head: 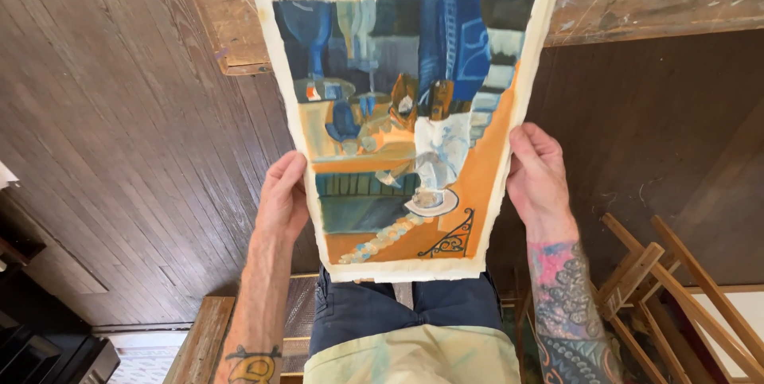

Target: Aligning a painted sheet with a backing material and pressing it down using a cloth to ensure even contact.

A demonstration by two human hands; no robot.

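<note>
Left hand [280,197], right hand [537,181] fingers clamped on painting [406,129] edges above paint-stained bench [637,2]; best grip margins only, keep sheet flat

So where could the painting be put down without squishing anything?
The wooden table, right of the painting, shows a bare, paint-stained stretch. The dark floor left of the left hand is open. By the right hand, the wooden easel frame crowds things.

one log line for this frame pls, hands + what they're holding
left hand: grips painting's left edge | right hand: grips right edge | painting: unframed sheet, held up over dark wood floor | behind: paint-stained table
</note>
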